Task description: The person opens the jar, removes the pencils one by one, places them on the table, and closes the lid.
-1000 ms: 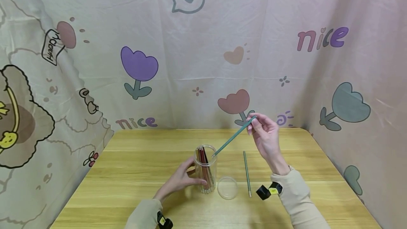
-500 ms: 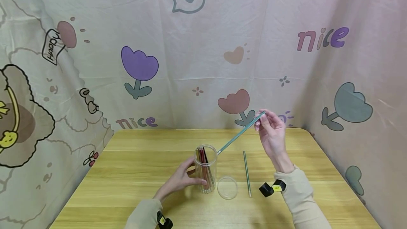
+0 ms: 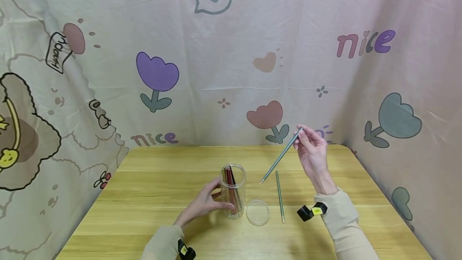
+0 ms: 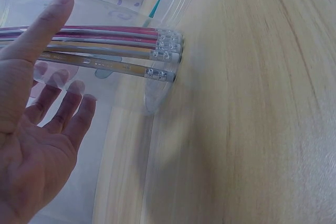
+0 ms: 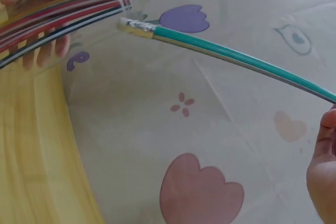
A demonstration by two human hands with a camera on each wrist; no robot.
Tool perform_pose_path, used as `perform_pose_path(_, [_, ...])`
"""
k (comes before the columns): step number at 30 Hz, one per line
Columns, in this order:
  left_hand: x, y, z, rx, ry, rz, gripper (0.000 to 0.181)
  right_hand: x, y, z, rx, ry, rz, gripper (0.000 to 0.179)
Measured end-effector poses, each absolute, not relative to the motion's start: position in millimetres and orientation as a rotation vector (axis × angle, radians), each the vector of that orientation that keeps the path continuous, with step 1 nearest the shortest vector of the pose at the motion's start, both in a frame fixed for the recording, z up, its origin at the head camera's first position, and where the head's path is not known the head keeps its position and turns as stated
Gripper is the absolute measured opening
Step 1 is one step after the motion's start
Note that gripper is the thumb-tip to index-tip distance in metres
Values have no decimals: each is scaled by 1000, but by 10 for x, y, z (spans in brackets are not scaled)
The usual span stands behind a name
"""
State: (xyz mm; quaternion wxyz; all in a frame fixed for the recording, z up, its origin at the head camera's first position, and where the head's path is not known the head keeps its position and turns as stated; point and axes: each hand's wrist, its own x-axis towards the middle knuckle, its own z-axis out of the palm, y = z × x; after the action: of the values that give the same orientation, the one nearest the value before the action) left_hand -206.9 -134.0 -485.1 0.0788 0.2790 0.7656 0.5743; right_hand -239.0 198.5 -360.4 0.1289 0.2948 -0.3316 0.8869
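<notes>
In the head view my left hand [image 3: 203, 204] grips a clear jar [image 3: 241, 196] that stands upright on the table. Several pencils [image 3: 229, 177], red, black and yellowish, lean inside it, their eraser ends at the bottom in the left wrist view. My right hand [image 3: 313, 156] pinches a green pencil [image 3: 280, 157] near its upper end, above the table. It slants down to the left, with its eraser end to the right of the jar and apart from it. In the right wrist view this pencil [image 5: 236, 56] shows a metal ferrule and eraser.
A round clear lid [image 3: 258, 212] lies flat just right of the jar. Farther right, a second green pencil [image 3: 280, 198] rests on the wooden table [image 3: 166, 171], eraser end toward me. Behind the table hangs a printed cloth [image 3: 209, 59].
My right hand has moved right, taking the green pencil's lower end from the jar's mouth out past its rim. The pencil now slants more steeply. My left hand still holds the jar.
</notes>
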Motion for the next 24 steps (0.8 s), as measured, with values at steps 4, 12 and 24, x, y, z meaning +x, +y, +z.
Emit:
perform_pose_path(4, [-2069, -1340, -4847, 840, 2293, 1717, 79, -2408, 1999, -3657, 771, -1015, 2619, 27])
perform_pose_path(12, [-2055, -1336, -4836, 813, 2292, 1712, 80, -2442, 2024, -3776, 547, -1285, 2560, 27])
perform_pose_path(24, [-2066, -1336, -4839, 827, 2294, 1717, 78, -2547, 2122, -4018, 405, -1625, 2492, 24])
